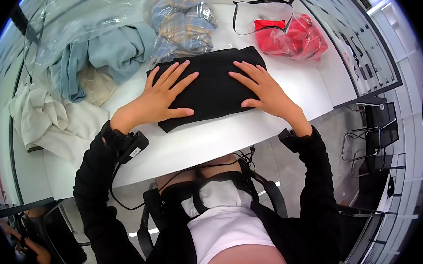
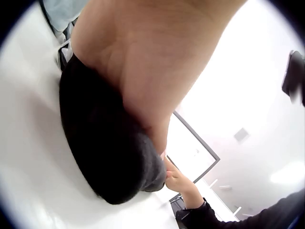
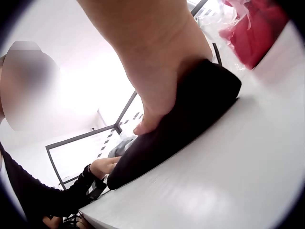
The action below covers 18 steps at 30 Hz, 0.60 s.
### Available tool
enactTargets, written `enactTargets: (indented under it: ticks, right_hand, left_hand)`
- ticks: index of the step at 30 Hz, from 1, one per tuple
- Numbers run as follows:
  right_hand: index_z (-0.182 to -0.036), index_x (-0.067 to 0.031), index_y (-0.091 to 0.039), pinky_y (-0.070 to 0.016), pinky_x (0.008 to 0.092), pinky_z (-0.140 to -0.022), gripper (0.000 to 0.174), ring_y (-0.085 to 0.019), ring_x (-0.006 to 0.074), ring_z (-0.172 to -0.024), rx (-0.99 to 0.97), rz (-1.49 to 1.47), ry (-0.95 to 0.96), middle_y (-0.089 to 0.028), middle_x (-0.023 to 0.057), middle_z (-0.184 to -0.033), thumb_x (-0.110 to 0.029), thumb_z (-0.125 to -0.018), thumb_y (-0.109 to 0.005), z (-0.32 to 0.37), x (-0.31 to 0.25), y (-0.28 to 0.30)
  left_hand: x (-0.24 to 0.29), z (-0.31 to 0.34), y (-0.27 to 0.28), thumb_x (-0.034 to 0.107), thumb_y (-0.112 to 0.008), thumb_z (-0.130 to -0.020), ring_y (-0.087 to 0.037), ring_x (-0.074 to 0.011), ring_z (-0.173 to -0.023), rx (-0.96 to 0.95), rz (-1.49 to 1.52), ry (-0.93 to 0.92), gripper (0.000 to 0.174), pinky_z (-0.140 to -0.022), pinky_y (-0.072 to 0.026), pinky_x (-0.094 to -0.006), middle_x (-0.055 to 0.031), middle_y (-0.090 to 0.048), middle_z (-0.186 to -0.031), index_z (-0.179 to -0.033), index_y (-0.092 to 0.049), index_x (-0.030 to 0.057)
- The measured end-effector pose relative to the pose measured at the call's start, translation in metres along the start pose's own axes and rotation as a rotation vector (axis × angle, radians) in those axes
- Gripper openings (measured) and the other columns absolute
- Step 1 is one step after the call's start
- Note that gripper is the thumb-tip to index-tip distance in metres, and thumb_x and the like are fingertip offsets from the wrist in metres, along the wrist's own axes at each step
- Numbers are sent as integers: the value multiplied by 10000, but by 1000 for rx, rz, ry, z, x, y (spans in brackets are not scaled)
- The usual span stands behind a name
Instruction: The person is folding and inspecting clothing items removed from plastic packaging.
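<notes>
A folded black garment [image 1: 214, 90] lies as a thick rectangle on the white table [image 1: 193, 143]. Flat on its left part rests my left hand [image 1: 163, 94], fingers spread and thumb pointing right. My right hand [image 1: 262, 90] presses on the right part, fingers straight and fanned out. In the left wrist view the black garment [image 2: 105, 143] shows a rounded, folded edge below the palm. Seen from the right wrist, the right hand [image 3: 157, 90] lies over the top of the garment [image 3: 190, 105], thumb along its near side.
Behind the garment is a plaid garment [image 1: 183, 25] in clear plastic. Red clothing [image 1: 293, 37] in a clear zip bag lies back right. Blue-grey cloth [image 1: 114, 51] and cream cloth [image 1: 51, 117] heap up at left. A cable [image 1: 124, 202] hangs from the left wrist camera.
</notes>
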State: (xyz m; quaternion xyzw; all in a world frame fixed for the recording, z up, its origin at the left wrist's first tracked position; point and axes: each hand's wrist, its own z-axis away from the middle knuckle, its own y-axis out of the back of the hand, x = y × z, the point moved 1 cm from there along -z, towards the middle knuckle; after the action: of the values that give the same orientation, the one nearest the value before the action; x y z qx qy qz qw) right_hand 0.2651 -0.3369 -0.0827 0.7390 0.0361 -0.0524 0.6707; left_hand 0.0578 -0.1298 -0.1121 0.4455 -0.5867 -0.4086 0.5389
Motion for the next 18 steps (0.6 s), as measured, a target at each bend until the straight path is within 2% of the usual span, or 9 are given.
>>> enactTargets:
  ticks: [1,5,6,9,11,13,15,18]
  right_hand:
    - [-1355,-207,-364,-232,485,-1056,686,-288,297,-1303,10,-31,-38,-282,70,-1434,-413,-758,-631,2,5,-1]
    - [-1354,-161,-364,-264,411,-1052,620,-299,294,-1297,57,-175,-98,-294,75,-1431,-321,-808,-610,14,18,-6]
    - [-1361,-137,-352,-270,374,-1049,584,-309,298,-1292,58,-171,-122,-286,78,-1437,-269,-838,-576,18,18,-5]
    - [-1367,-129,-342,-264,375,-1051,568,-314,304,-1289,54,-324,-230,-276,84,-1443,-250,-853,-551,27,23,-10]
    - [-1371,-116,-332,-263,372,-1052,553,-318,314,-1285,61,-273,-209,-273,98,-1442,-235,-866,-525,29,29,-6]
    - [-1343,-92,-365,-288,367,-1036,560,-339,318,-1271,93,-239,-236,-321,120,-1411,-230,-844,-577,27,29,8]
    - [-1311,-88,-404,-309,363,-1022,537,-349,317,-1263,170,-215,-238,-346,116,-1392,-236,-834,-598,16,18,23]
    - [-1287,-90,-428,-325,358,-1010,503,-346,309,-1266,148,-100,-20,-359,109,-1382,-258,-842,-592,-6,-9,32]
  left_hand:
    - [0,0,0,541,-530,-814,-85,-288,-1377,2,-6,-3,782,-1086,-38,-512,-101,-87,-1497,-1432,-195,199]
    - [1,-1,-1,542,-531,-811,-84,-290,-1378,-5,-14,-9,790,-1085,-39,-514,-101,-93,-1496,-1433,-191,193]
    - [1,-1,-1,543,-531,-812,-85,-291,-1377,-6,-14,-9,791,-1085,-39,-515,-102,-94,-1496,-1433,-191,192]
    - [2,-1,-1,544,-527,-814,-88,-294,-1377,-3,-13,-13,790,-1083,-39,-518,-105,-98,-1495,-1433,-191,187]
    - [0,-1,-3,547,-523,-816,-91,-295,-1376,4,-20,-20,788,-1082,-39,-520,-107,-101,-1494,-1433,-192,185]
    - [-2,-1,-3,547,-520,-819,-94,-297,-1376,11,-28,-23,783,-1081,-40,-522,-109,-104,-1493,-1432,-194,185]
    - [0,-2,-4,546,-517,-821,-96,-297,-1375,6,-20,-26,778,-1081,-41,-523,-110,-108,-1492,-1432,-194,187]
    - [-1,-2,-2,540,-517,-823,-98,-298,-1375,0,-13,-21,770,-1081,-43,-523,-109,-113,-1491,-1432,-195,196]
